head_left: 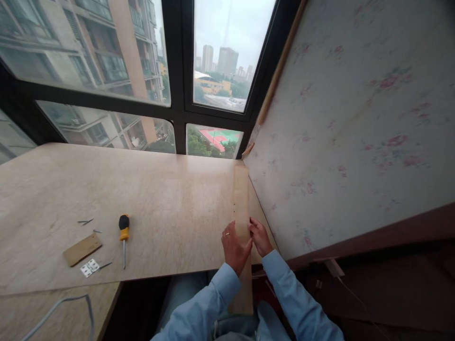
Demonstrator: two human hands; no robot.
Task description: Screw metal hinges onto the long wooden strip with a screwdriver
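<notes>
Board looks long, narrow, pale — dark dots near one edge.

At lower left on the beige rectangular desk, a black-and-yellow screwdriver lies left of a long pale wooden board.

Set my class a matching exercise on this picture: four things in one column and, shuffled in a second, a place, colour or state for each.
Column one:
1. Screwdriver
2. Long board
3. Small board
4. Wall

Column two:
A. Patterned with flowers
B. Brownish, lying beside the small white plate
C. Held by the left hand and the right hand
D. Has a black and yellow handle

Right pairs: 1-D, 2-C, 3-B, 4-A.
</notes>
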